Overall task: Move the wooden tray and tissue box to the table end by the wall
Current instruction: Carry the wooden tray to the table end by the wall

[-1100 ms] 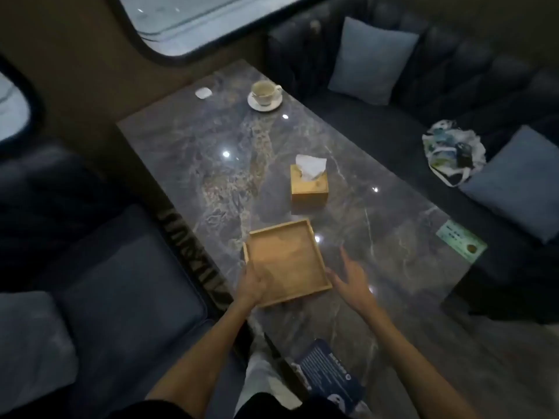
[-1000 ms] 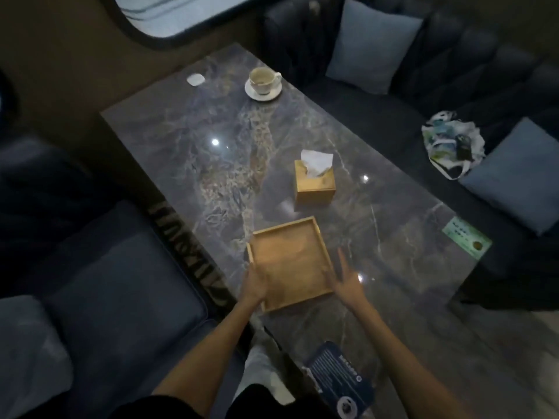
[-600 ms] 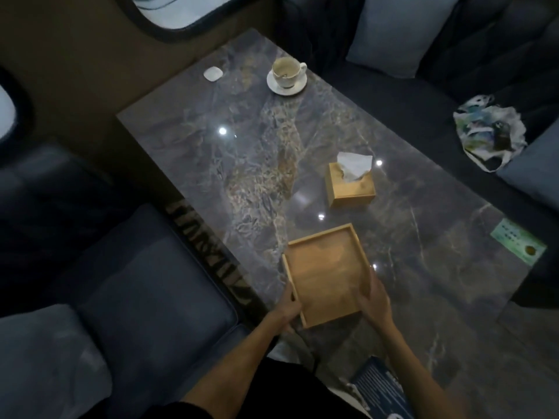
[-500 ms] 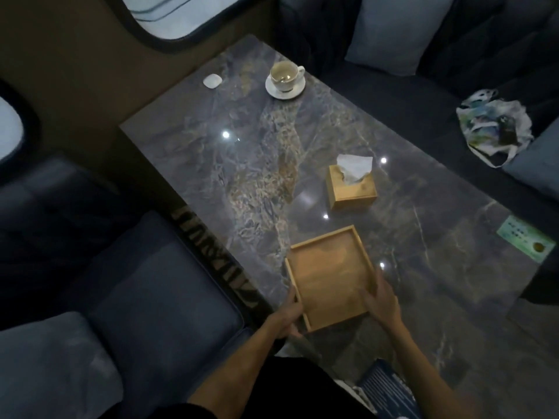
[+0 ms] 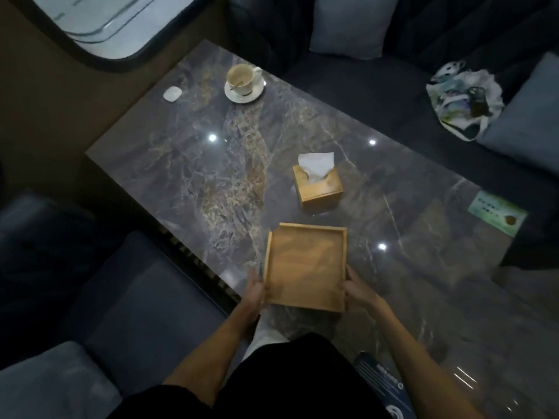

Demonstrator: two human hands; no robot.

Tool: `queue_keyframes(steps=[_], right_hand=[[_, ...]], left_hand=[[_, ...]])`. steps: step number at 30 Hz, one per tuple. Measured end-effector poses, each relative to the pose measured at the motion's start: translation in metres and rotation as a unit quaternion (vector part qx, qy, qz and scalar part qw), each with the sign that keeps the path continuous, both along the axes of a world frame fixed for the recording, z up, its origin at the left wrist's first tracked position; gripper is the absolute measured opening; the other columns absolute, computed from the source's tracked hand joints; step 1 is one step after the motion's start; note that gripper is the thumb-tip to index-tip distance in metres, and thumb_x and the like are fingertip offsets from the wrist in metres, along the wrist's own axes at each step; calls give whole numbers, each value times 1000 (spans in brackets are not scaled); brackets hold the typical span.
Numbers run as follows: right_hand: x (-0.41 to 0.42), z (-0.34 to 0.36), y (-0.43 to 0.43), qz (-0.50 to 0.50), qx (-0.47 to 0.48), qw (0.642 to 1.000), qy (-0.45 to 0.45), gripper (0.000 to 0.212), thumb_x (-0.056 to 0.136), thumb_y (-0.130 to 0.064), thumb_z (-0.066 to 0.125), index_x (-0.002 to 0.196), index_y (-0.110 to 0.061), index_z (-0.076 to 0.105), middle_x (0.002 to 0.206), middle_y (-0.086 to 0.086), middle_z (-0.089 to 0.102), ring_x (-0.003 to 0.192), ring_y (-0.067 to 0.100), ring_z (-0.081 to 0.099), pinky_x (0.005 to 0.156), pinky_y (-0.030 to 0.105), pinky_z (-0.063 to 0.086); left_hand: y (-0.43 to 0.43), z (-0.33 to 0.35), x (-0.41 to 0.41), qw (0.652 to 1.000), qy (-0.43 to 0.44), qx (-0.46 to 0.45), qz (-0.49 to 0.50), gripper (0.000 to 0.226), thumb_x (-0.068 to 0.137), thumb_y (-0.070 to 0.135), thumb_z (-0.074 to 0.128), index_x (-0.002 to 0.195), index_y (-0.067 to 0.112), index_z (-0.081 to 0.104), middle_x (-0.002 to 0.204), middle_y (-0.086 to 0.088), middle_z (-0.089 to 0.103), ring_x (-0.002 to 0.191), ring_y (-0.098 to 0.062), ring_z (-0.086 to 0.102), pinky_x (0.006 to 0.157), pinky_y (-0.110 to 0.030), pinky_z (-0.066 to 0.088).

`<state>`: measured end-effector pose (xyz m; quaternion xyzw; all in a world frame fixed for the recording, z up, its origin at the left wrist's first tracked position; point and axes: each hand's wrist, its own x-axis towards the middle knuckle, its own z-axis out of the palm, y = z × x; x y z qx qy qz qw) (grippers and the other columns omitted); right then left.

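Both my hands, left hand (image 5: 253, 290) and right hand (image 5: 357, 290), grip the tray (image 5: 305, 267). Tissue box (image 5: 319, 186) sits just beyond. Next, I'd carry it wallward past the box.

On the tabletop (image 5: 187, 164): one wooden tray (image 5: 305, 266), one tissue box (image 5: 319, 189), one cup (image 5: 242, 77) on one saucer (image 5: 243, 95), one small white pad (image 5: 172, 94), one green card (image 5: 496, 212). Two hands: left (image 5: 254, 293), right (image 5: 358, 290). Around it, four cushions, one printed bag (image 5: 464, 99).

Table (image 5: 181, 164) seen as polished veined marble, glossy, lamp glints mirrored. Tray (image 5: 305, 267) matt bare wood; tissue box (image 5: 320, 189) likewise wooden, soft white paper tissue crumpled.
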<state>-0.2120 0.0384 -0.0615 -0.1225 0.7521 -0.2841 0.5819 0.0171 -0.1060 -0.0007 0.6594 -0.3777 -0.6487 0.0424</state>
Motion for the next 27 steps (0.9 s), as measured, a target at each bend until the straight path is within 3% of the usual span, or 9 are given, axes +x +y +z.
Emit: queue_keyframes(steps=[2, 5, 8, 12, 15, 19, 21, 23, 27], right_hand=[[10, -1, -9, -31, 30, 999, -28, 63, 73, -14, 62, 133, -22, 44, 116, 9, 65, 93, 27, 64, 80, 49, 57], [18, 10, -20, -56, 121, 990, -49, 37, 82, -26, 58, 117, -24, 44, 88, 7, 59, 60, 20, 57, 47, 25, 45], [26, 2, -32, -127, 140, 982, -20, 31, 82, -31, 60, 110, -23, 48, 95, 7, 61, 80, 23, 61, 59, 30, 49], [41, -25, -49, -203, 117, 971, 45, 47, 75, -23, 64, 118, -19, 45, 117, 12, 61, 105, 32, 60, 88, 50, 54], [64, -48, -65, -208, 106, 972, 38, 59, 69, -27, 61, 126, -17, 50, 122, 12, 63, 107, 32, 61, 91, 50, 53], [106, -50, -116, -235, 100, 967, 23, 60, 73, -21, 59, 131, -21, 46, 114, 12, 63, 101, 35, 62, 81, 52, 56], [133, -2, -169, -244, 89, 966, 8, 66, 68, -30, 59, 132, -16, 47, 114, 12, 63, 101, 34, 63, 81, 52, 56], [160, 23, -213, -232, 71, 969, -42, 53, 81, -29, 56, 132, -16, 47, 118, 10, 60, 105, 33, 61, 86, 50, 56], [198, 38, -273, -163, 8, 984, -76, 51, 89, -26, 55, 139, -17, 45, 138, 10, 53, 126, 32, 53, 102, 48, 46]], left_hand=[[-16, 5, 0, 1000, -5, 9, 14, 45, 93, -4, 42, 124, 28, 44, 96, 0, 56, 79, -16, 55, 78, -38, 49], [-36, -2, 7, 998, -49, 27, 33, 28, 91, -2, 38, 90, 23, 50, 82, -5, 50, 69, -19, 48, 63, -33, 43], [-58, -14, 15, 995, -82, 43, -38, 20, 88, 1, 40, 91, 10, 58, 82, -14, 54, 69, -23, 51, 60, -30, 44], [-87, -9, 16, 979, -84, 40, -184, 25, 92, 15, 50, 107, 2, 66, 103, -17, 65, 96, -28, 61, 80, -34, 47], [-127, -3, 23, 960, -88, 38, -262, 40, 91, 16, 52, 130, 6, 55, 128, -16, 61, 120, -33, 58, 91, -32, 47], [-200, -15, 50, 952, -78, 27, -296, 41, 90, 14, 51, 131, 6, 54, 134, -15, 59, 121, -34, 58, 102, -35, 49], [-237, -15, 65, 953, -102, 11, -285, 37, 91, 10, 50, 125, 0, 58, 129, -23, 61, 117, -37, 59, 97, -38, 50], [-265, -13, 79, 959, -140, -23, -245, 35, 92, 8, 51, 123, -6, 57, 129, -25, 59, 118, -39, 56, 95, -41, 46], [-303, -16, 114, 971, -184, -91, -121, 79, 67, 26, 60, 140, 5, 40, 142, -24, 40, 126, -40, 45, 106, -41, 42]])
